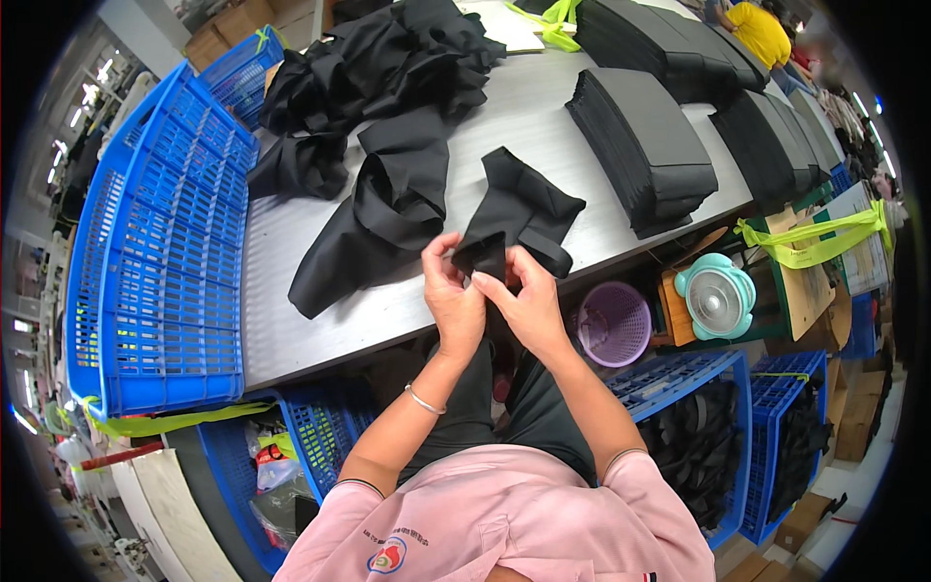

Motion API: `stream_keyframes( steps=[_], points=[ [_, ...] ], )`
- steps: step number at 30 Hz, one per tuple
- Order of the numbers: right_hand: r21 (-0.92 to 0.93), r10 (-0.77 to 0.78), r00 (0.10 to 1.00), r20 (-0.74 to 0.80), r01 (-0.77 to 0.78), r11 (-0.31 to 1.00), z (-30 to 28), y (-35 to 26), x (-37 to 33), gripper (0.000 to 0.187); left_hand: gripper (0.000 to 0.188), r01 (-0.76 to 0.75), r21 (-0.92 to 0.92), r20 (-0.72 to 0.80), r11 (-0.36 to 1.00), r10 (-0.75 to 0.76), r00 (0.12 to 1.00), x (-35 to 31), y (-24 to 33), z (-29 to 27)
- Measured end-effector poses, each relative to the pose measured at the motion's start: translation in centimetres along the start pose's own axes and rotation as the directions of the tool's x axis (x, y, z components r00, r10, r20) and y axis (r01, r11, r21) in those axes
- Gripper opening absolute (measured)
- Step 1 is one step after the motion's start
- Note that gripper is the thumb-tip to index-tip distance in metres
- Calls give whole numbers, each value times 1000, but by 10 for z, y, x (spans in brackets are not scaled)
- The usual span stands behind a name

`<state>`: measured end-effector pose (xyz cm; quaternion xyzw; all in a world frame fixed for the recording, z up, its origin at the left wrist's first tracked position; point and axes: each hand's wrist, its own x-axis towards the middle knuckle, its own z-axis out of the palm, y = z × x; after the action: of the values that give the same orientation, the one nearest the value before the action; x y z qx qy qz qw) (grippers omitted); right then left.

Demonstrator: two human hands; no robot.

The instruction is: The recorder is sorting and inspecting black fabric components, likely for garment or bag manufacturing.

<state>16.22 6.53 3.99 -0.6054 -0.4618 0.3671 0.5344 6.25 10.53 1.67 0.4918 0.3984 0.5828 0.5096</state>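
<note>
A black fabric piece point(524, 206) lies partly on the table near its front edge, its near end raised between my hands. My left hand point(454, 301) pinches the near left part of it with thumb and fingers. Close beside, my right hand point(529, 299) grips the same piece, its thumb almost meeting the left one. Fingertips of both hands are partly hidden by the folded cloth. Just left of my hands, a long twisted strip of black fabric point(373, 228) runs back toward a heap of crumpled black cloth point(388, 58).
Neat stacks of black fabric pieces point(645, 136) stand on the right of the grey table point(291, 335). A blue crate point(160, 242) stands at the left. Below the right edge are a purple basket point(614, 325), a teal fan point(716, 297) and blue crates point(742, 436) of black pieces. A person in yellow point(758, 34) is far right.
</note>
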Motion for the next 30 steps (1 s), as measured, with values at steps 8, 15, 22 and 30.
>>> stream_keyframes(
  steps=[8, 15, 22, 30],
  points=[
    [-308, -201, 966, -164, 143, 940, -60, -22, 35, 18, 69, -430, 264, 107, 864, 417, 903, 44, 29, -49],
    [-595, -266, 960, -90, 163, 787, -66, 44, 14, 28, 67, -529, 462, 638, 712, 148, 756, 50, 35, -57],
    [-680, -674, 736, -57, 466, 566, -60, 21, 29, 34, 62, -609, 567, 603, 554, 224, 765, 80, 9, -63],
    [-425, -162, 947, -276, 31, 905, -11, 33, 13, 49, 55, -204, 471, 37, 858, 212, 977, 52, -19, -38]
  ],
)
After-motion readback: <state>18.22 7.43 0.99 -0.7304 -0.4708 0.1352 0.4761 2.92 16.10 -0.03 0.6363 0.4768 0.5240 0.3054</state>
